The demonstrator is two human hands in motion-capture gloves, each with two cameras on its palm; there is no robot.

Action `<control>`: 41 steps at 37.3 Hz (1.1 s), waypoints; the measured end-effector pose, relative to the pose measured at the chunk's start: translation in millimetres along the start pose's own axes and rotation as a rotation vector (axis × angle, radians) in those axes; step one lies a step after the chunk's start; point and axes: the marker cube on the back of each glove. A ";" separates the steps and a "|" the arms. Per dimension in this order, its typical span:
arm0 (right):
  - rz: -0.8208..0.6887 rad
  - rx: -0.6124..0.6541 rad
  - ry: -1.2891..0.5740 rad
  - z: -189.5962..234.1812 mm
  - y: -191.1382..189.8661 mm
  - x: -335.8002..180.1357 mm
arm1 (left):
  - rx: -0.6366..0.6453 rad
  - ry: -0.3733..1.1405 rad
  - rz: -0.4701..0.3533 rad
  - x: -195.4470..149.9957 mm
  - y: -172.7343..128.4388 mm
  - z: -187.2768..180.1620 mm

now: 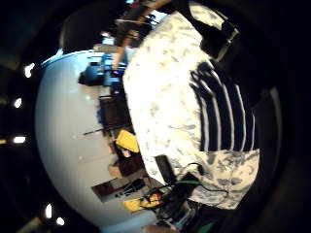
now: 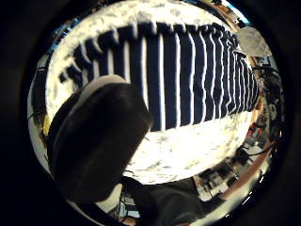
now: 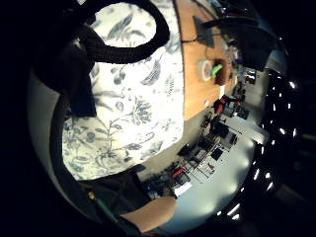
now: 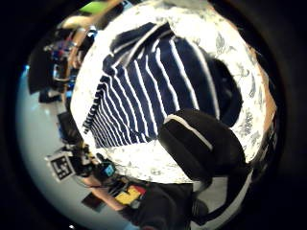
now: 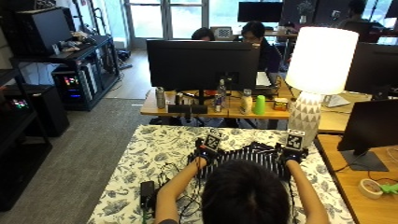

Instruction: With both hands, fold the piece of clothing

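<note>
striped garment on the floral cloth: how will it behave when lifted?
Likely floppy: the striped garment lies flat and rumpled on the tablecloth, so lifted edges should sag. Probably light, being thin fabric. It may drag the tablecloth, cloth on cloth.

An open-plan office. Centre: a wooden desk [image 5: 187, 110] carrying a large dark monitor [image 5: 202, 64], bottles and cups. Upper left: black racks [image 5: 68, 60] of computer equipment on grey carpet [image 5: 81, 154]. Right: a white table lamp [image 5: 318, 63] and a second monitor [image 5: 367, 133]. Background: seated people at further desks before glass doors [image 5: 163, 18].
</note>
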 end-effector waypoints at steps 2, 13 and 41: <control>0.013 -0.079 -0.028 18.4 0.9 0.7 | 0.020 0.084 0.081 13.1 -12.5 18.1; 0.126 -0.184 -0.030 72.1 -18.1 -1.1 | -0.411 0.221 0.007 23.4 -16.5 83.0; -0.045 0.205 -0.140 -55.6 27.6 -146.5 | -0.044 0.540 -0.143 -82.4 4.9 12.7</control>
